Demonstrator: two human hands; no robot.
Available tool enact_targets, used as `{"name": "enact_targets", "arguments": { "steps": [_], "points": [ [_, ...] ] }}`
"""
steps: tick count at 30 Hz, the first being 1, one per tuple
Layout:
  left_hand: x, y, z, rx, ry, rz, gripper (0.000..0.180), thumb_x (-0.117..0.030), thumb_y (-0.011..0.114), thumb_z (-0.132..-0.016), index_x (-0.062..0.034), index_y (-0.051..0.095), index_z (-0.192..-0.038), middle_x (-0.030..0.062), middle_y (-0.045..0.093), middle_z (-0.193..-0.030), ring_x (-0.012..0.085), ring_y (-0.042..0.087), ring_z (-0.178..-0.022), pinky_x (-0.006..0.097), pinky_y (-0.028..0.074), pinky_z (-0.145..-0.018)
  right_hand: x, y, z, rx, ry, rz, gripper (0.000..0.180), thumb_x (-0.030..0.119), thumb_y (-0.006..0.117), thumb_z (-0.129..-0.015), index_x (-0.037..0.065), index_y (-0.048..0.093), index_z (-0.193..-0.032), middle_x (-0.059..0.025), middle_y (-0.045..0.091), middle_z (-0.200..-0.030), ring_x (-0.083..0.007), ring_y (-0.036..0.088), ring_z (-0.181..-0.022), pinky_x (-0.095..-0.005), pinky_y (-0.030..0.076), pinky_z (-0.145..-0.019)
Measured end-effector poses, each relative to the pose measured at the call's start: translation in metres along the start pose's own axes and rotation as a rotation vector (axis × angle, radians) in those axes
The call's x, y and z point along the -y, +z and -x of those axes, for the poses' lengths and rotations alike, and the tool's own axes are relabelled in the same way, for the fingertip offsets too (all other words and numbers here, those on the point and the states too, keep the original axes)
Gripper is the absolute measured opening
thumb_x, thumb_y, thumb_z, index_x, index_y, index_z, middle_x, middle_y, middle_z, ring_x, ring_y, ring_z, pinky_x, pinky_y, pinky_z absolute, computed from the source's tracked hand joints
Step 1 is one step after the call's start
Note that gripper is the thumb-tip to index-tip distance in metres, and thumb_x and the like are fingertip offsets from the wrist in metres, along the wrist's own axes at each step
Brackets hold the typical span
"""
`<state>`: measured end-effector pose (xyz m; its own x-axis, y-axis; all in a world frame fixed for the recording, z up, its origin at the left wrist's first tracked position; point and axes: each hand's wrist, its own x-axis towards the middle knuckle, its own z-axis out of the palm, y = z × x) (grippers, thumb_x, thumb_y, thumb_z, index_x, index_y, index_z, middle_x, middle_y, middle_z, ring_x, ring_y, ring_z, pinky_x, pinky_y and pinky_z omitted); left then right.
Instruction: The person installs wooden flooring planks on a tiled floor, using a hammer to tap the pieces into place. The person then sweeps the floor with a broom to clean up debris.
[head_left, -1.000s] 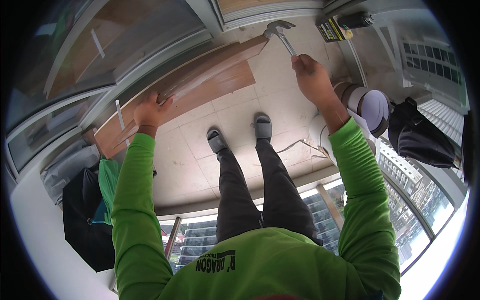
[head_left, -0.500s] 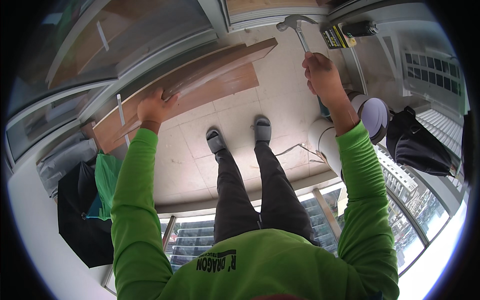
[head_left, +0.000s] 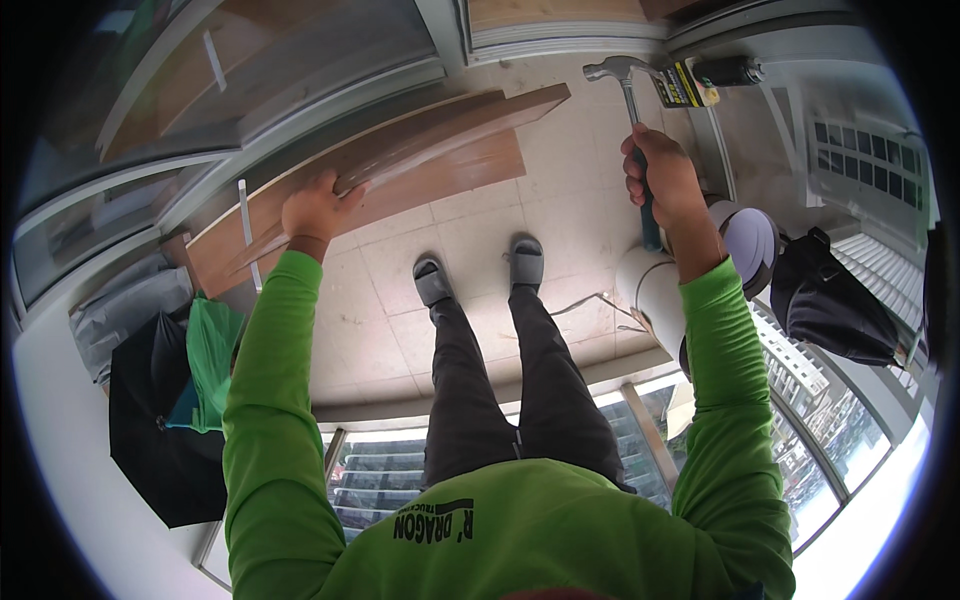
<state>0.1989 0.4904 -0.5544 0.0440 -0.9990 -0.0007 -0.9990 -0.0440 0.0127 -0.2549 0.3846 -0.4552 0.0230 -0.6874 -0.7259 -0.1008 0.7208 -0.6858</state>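
My left hand (head_left: 322,207) is closed over the upper edge of a brown wooden board (head_left: 430,142), its thumb along the near face and its fingers partly hidden behind. The board leans at a slant at the far left, with a second wooden panel (head_left: 480,165) close against it. In my right hand (head_left: 668,178) is a claw hammer (head_left: 629,98), held by its dark green handle. Its metal head points away from me, above the floor and apart from the board.
A yellow-and-black packet (head_left: 685,88) and a black cylinder (head_left: 728,71) are at the far right. White round containers (head_left: 645,275) and a black bag (head_left: 828,300) stand nearer. At left are a black umbrella (head_left: 150,430) and green plastic bag (head_left: 213,350). Glass panels line the far left.
My right hand has come slightly nearer and to the right with the hammer, whose lower handle now shows. The left hand and board appear shifted slightly right in view; the grip stays.
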Motion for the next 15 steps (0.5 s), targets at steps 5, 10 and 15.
{"name": "enact_targets", "arguments": {
  "steps": [5,10,15],
  "points": [
    [0.0,-0.002,-0.001,0.048,-0.012,0.007,0.052,-0.061,0.071,-0.076,-0.0118,0.068,-0.094,0.0143,0.069,-0.079,0.0343,0.068,-0.072,0.045,0.055,-0.064,-0.008,0.006,0.002,0.056,0.067,0.026,0.03,0.034,0.045,-0.101,0.007,0.051,-0.089,0.0006,0.043,-0.06,-0.0118,0.04,-0.045,-0.0283,0.033,-0.042],
    [-0.002,-0.007,0.001,0.041,0.004,-0.007,0.051,-0.062,0.068,-0.076,-0.0129,0.066,-0.09,0.0102,0.068,-0.079,0.0315,0.068,-0.072,0.044,0.055,-0.059,0.0,0.008,0.009,-0.062,-0.142,0.142,0.034,0.033,0.045,-0.102,0.005,0.055,-0.086,-0.0002,0.043,-0.059,-0.0107,0.043,-0.045,-0.0278,0.034,-0.041],
    [0.0,-0.006,0.001,0.043,0.0,0.025,0.051,-0.061,0.069,-0.077,-0.0118,0.065,-0.09,0.0113,0.069,-0.078,0.0321,0.068,-0.07,0.045,0.055,-0.059,-0.023,0.025,0.009,-0.152,-0.379,0.443,0.036,0.032,0.048,-0.103,0.001,0.057,-0.086,-0.0061,0.05,-0.061,-0.0164,0.046,-0.05,-0.0298,0.041,-0.051]
  ]
}}
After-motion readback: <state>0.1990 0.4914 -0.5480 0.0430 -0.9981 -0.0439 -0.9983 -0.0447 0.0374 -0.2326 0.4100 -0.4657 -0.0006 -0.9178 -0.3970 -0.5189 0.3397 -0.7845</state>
